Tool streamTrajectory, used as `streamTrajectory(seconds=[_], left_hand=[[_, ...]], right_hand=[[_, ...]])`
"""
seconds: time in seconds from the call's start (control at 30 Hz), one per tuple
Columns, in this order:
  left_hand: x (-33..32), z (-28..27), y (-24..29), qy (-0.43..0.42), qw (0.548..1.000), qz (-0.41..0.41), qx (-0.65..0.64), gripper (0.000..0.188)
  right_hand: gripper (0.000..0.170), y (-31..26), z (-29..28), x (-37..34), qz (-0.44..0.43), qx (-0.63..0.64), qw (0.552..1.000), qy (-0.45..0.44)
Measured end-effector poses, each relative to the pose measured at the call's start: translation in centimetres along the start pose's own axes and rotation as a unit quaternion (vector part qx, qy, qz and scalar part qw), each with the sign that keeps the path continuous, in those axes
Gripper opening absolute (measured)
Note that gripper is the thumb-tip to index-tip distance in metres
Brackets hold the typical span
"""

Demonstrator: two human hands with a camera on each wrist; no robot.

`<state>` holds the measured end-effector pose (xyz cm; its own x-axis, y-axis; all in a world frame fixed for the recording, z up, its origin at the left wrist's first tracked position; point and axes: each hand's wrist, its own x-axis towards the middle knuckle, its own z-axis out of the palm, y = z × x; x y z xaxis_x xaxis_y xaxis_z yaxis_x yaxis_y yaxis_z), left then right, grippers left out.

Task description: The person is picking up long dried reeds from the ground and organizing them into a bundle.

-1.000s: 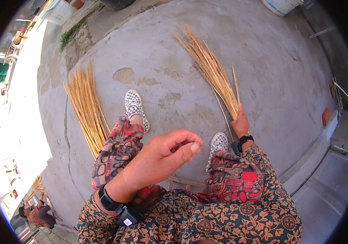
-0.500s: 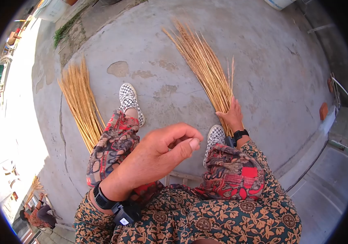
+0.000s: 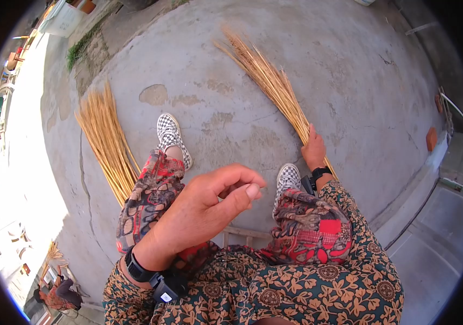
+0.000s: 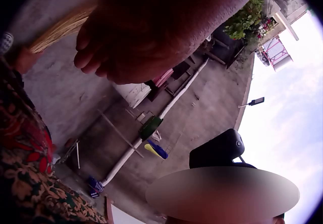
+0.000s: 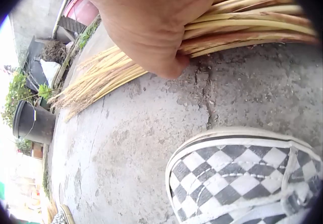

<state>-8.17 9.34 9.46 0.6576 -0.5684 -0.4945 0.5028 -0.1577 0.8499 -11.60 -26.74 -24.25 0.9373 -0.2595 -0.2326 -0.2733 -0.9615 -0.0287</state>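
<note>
My right hand grips a bundle of dry golden stalks on the concrete by the right shoe. In the right wrist view the fingers wrap over the stalks, with feathery heads spreading beyond the hand. My left hand hangs above the lap, its fingers loosely curled and the thumb near the index finger, with nothing seen in it. A second stalk bundle lies on the ground left of the left leg, its lower end hidden behind the trousers.
Checkered shoes stand apart on the cracked concrete floor. Far left, another person sits near more stalks. A brick lies near the right wall. A black bucket and a pale tub stand farther off.
My right hand opened out over the stalks half a second ago and now grips them again, nearer their lower end. The bundle looks narrower than then. The left hand has barely moved.
</note>
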Motion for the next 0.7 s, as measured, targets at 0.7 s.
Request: streamTrajectory(seconds=[0.7], left_hand=[[0.6,0.5,-0.6,0.012,0.999,-0.022,-0.039,0.022]], right_hand=[[0.063,-0.7,-0.8,0.2,0.078,0.091,0.99,-0.069]])
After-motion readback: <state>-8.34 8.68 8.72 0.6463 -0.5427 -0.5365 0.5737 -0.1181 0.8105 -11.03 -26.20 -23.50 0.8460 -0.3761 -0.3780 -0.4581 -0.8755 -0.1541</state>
